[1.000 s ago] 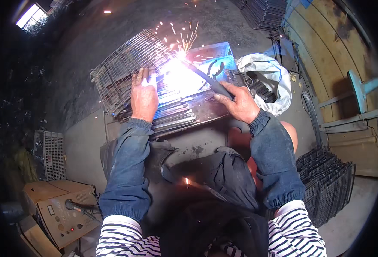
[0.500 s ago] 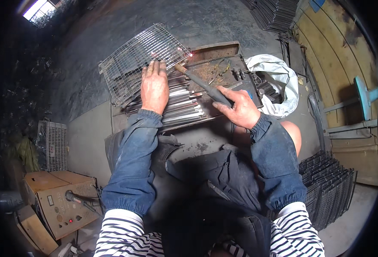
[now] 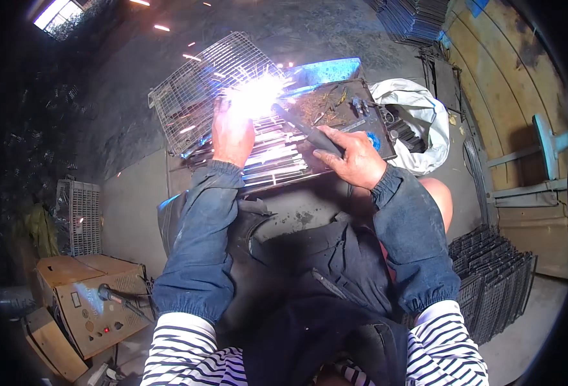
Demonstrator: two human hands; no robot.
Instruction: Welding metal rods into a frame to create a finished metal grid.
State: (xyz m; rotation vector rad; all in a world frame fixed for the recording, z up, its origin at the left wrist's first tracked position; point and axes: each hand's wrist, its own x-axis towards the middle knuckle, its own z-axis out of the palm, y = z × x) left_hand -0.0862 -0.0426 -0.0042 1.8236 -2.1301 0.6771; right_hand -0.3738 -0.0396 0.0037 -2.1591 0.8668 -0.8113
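Observation:
My right hand (image 3: 353,157) is wrapped round the dark handle of a welding torch (image 3: 309,134), whose tip points up and left into a blinding white arc. My left hand (image 3: 233,138) lies flat on the metalwork just left of the arc. Glare washes out most of its fingers, and nothing shows gripped in it. Under and beyond it is a wire mesh panel (image 3: 187,90) with an angled section. Below the arc, several bright metal strips (image 3: 274,168) lie side by side. The joint at the torch tip is hidden by the light.
The worktable's tray (image 3: 325,106) holds debris and small tools. A white sack (image 3: 435,116) stands right of it. A welding machine (image 3: 97,309) with a lit red lamp sits lower left. Stacked wire racks (image 3: 496,283) stand lower right. Sparks fly upper left.
A bright arc has lit at the torch tip, throwing sparks and blue light over the table. My right hand and the torch have shifted slightly left; my left hand stays nearly in place.

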